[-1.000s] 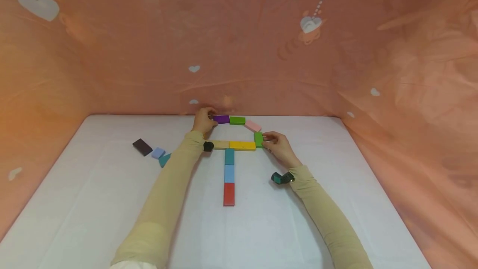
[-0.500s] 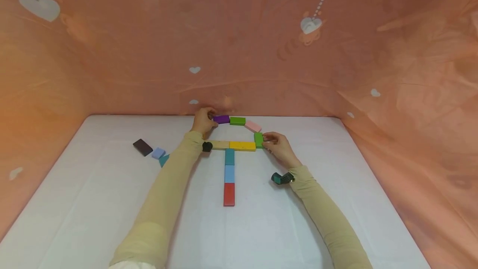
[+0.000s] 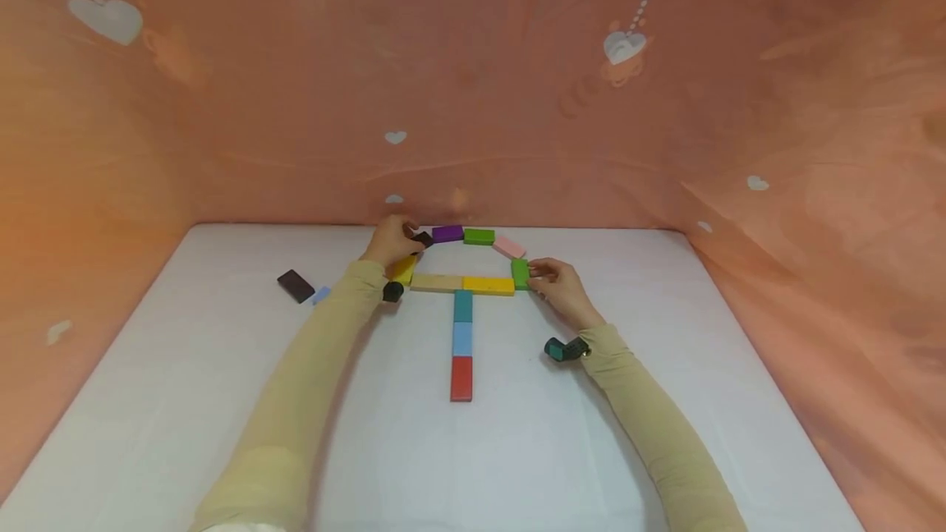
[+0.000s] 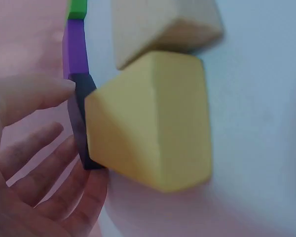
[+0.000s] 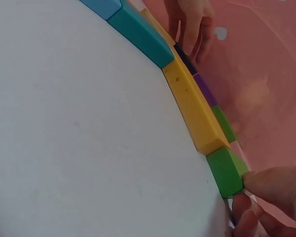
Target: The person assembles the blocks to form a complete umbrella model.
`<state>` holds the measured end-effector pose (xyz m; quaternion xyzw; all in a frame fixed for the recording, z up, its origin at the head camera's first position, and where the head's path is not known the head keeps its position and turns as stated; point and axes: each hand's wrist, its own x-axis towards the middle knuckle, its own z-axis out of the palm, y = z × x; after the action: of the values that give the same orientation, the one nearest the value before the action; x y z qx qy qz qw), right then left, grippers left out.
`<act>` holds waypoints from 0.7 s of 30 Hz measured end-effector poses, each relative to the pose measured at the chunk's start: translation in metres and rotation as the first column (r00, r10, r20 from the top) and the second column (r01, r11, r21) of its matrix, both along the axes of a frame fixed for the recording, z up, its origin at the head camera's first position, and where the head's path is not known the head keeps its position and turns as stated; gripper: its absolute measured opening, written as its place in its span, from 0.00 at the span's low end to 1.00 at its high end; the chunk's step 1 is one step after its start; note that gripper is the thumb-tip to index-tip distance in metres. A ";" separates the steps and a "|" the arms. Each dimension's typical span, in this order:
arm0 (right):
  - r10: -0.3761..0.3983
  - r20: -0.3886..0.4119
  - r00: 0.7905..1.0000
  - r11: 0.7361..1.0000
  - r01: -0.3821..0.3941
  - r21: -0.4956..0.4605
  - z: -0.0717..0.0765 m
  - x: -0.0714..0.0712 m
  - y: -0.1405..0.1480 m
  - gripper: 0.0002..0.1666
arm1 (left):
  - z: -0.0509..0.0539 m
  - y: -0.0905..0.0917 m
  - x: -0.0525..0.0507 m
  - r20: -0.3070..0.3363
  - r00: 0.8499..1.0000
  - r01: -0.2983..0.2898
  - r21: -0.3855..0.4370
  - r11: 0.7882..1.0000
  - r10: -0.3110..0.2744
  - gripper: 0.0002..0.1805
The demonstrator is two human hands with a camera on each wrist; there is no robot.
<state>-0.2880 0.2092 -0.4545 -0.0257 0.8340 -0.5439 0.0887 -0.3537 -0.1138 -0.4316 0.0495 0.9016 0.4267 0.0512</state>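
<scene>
My left hand (image 3: 389, 240) is at the upper left of an arrangement of flat wooden blocks. Its thumb and fingers lie around a black block (image 4: 81, 123), with the thumb touching one side. Beside it sits a yellow block (image 4: 158, 123), large in the left wrist view. The black block adjoins a purple block (image 3: 447, 234), followed by a green block (image 3: 479, 237) and a pink block (image 3: 509, 247). My right hand (image 3: 562, 290) pinches another green block (image 5: 224, 173) at the right side, by the end of a long yellow block (image 3: 489, 286).
A pale wood block (image 3: 437, 282) continues the crossbar. Below it run a teal block (image 3: 462, 306), a light blue block (image 3: 461, 339) and a red block (image 3: 461, 378). Left of the left arm lie a dark brown block (image 3: 296, 286) and a partly hidden periwinkle block (image 3: 321, 295).
The left hand has shifted left, exposing the black block and the yellow block beside it; its forearm now covers the loose teal piece. The right hand stays at the green block. The head view has shifted slightly.
</scene>
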 end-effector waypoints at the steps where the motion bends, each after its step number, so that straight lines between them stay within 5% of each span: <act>1: -0.002 0.001 1.000 1.000 0.002 -0.003 0.000 0.000 0.000 0.21 | 0.000 -0.001 0.001 -0.008 1.000 0.000 -0.002 1.000 0.000 0.22; 8: 0.002 0.001 1.000 1.000 -0.002 -0.011 0.000 0.000 0.001 0.21 | -0.004 -0.001 0.002 -0.069 0.998 0.001 -0.013 1.000 -0.002 0.20; 21: -0.007 -0.003 1.000 1.000 0.007 0.008 0.000 0.001 0.001 0.20 | -0.006 0.000 0.004 -0.032 0.998 -0.044 0.072 0.996 0.046 0.17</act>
<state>-0.2869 0.2102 -0.4541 -0.0233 0.8364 -0.5409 0.0858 -0.3493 -0.1134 -0.4378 0.0380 0.8875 0.4586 0.0247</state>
